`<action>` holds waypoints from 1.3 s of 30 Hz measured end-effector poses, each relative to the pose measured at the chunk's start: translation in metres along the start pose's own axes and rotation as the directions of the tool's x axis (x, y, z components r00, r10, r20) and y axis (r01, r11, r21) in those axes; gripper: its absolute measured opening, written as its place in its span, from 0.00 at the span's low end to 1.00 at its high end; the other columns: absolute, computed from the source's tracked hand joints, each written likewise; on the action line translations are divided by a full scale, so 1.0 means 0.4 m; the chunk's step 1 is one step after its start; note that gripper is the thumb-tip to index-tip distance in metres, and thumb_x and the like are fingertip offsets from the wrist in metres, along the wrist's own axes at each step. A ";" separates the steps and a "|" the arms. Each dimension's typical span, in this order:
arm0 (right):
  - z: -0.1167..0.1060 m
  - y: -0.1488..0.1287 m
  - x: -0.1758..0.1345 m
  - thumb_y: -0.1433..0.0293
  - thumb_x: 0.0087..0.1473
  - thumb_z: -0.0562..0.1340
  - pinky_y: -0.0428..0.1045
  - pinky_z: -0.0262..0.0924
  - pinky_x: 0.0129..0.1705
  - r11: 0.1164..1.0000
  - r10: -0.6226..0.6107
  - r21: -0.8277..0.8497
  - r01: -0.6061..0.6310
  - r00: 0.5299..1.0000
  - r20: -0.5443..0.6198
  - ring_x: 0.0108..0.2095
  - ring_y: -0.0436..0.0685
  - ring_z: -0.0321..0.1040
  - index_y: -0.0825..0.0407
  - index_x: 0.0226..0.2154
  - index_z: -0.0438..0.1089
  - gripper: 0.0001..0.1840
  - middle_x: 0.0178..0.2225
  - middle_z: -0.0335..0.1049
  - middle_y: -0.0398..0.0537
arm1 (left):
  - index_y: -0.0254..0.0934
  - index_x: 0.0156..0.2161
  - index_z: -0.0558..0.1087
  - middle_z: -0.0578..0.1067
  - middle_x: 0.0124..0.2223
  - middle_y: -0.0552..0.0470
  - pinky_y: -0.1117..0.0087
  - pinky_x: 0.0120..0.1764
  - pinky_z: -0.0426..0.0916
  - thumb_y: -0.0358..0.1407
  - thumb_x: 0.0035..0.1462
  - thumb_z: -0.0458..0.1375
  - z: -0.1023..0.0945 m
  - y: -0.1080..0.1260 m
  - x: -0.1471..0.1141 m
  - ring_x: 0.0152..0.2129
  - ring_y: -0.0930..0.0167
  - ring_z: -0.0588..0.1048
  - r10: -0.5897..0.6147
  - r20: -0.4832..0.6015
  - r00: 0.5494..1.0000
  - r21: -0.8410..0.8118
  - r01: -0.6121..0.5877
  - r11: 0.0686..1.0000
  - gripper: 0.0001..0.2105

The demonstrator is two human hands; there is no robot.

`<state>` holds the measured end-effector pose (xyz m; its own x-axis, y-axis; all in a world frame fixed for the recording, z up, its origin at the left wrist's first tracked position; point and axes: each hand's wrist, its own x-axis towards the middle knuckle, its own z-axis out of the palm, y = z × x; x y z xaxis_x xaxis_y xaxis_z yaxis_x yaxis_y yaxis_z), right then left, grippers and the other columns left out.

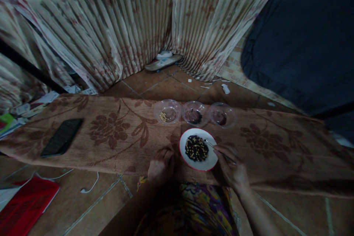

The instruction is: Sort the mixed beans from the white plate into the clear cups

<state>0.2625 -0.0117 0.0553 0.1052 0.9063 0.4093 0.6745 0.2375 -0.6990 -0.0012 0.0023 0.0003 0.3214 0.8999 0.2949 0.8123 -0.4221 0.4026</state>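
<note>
Pinching a thin utensil (209, 143) in right fingers (221, 149), with a plate (212, 158) of beans (196, 148) just left of them, bowls (195, 113) beyond, resting curled left fingers (167, 153) on the bench (124, 155), any hold hidden.

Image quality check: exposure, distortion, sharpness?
Head view: dim overall, dark blue fabric at upper right losing most detail; head view: wide-angle stretch, long edges of the brown floral tablecloth bowing; head view: soft detail, small black pieces on the round white red-rimmed plate partly merging into a dark mass.
</note>
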 end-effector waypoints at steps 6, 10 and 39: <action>0.025 -0.035 0.113 0.62 0.58 0.60 0.55 0.66 0.45 0.998 0.012 0.062 -0.006 0.996 -0.094 0.42 0.58 0.71 0.47 0.37 0.75 0.10 0.39 0.76 0.48 | 0.40 0.36 0.68 0.72 0.33 0.52 0.70 0.35 0.67 0.31 0.63 0.49 -0.005 -0.001 0.004 0.32 0.70 0.72 0.019 -0.015 1.000 -0.025 -0.019 1.000 0.07; 0.047 -0.058 0.183 0.63 0.59 0.59 0.55 0.65 0.47 0.992 0.017 0.130 0.010 0.977 -0.210 0.42 0.58 0.72 0.50 0.35 0.75 0.12 0.38 0.76 0.50 | 0.40 0.37 0.68 0.73 0.34 0.51 0.69 0.36 0.68 0.31 0.63 0.49 -0.004 -0.005 0.004 0.33 0.70 0.72 0.028 -0.018 0.999 -0.024 -0.028 0.999 0.07; -0.036 -0.045 -0.052 0.59 0.58 0.60 0.52 0.67 0.42 0.980 0.197 -0.007 -0.197 0.979 0.053 0.39 0.58 0.73 0.48 0.36 0.76 0.13 0.38 0.76 0.50 | 0.39 0.35 0.68 0.72 0.33 0.52 0.70 0.36 0.66 0.33 0.64 0.49 -0.008 0.000 0.005 0.32 0.71 0.71 0.008 0.005 1.000 -0.034 -0.008 0.999 0.07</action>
<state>0.2589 -0.0400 0.0677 0.1972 0.9527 0.2314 0.6456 0.0514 -0.7620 -0.0020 0.0039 0.0036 0.3299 0.8971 0.2939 0.7927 -0.4323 0.4298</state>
